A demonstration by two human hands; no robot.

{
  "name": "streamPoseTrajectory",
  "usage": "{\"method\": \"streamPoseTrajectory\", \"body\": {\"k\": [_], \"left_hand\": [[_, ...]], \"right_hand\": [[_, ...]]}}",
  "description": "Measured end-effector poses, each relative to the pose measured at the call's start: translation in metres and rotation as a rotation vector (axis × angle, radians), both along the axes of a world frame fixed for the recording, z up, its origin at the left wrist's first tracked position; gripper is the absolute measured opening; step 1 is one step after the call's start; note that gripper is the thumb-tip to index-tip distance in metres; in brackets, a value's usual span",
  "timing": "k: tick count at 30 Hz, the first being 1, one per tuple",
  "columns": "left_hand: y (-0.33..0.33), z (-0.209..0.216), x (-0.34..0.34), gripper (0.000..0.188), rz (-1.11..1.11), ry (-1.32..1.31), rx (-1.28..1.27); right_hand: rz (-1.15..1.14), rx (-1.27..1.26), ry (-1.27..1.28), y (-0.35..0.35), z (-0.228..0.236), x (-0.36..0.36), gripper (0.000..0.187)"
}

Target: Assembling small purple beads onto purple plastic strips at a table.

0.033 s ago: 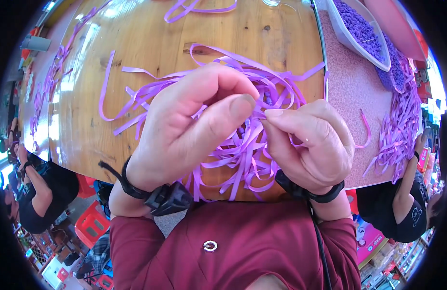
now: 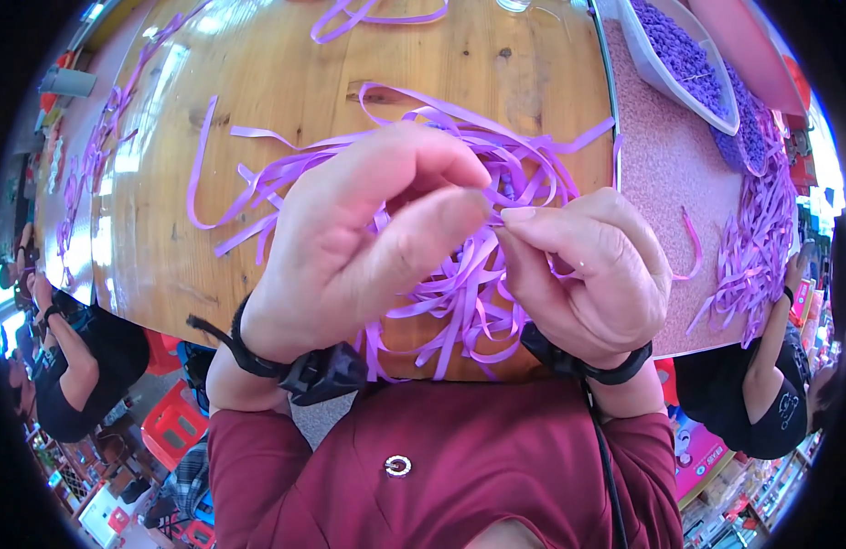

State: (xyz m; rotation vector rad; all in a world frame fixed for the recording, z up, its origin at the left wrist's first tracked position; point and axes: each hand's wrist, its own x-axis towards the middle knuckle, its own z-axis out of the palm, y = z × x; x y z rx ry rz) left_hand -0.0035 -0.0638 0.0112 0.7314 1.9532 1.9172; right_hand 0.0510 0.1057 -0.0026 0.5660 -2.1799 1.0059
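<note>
I'm pinching glossy purple ribbon (image 2: pixel 478 249), right hand (image 2: pixel 599 274) near the brown wooden table's (image 2: pixel 258 73) right edge. Left hand (image 2: pixel 350 240) fingers narrow, hold unclear; next needs steadiness

The ribbons (image 2: pixel 478 273) are lilac, the table (image 2: pixel 258 64) dark-knotted golden brown, and the shirt (image 2: pixel 496 439) maroon.

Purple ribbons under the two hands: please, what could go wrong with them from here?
The ribbons loop and cross over each other, so they might tangle. Below the left hand, some lie close to its black wrist device and could catch on it.
</note>
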Motion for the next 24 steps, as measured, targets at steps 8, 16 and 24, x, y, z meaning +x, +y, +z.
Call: {"method": "streamPoseTrajectory", "body": {"k": [8, 16, 24], "left_hand": [[0.0, -0.005, -0.006, 0.016, -0.054, 0.733, -0.234], [-0.004, 0.002, 0.001, 0.01, -0.076, 0.001, -0.05], [0.01, -0.009, 0.003, 0.006, 0.11, 0.536, -0.161]], "right_hand": [[0.047, -0.032, -0.111, 0.0, 0.006, 0.0, 0.022], [0.12, -0.077, -0.215, 0.005, 0.001, -0.005, 0.015], [0.092, 0.123, -0.185, 0.005, -0.003, 0.0, 0.017]]}}
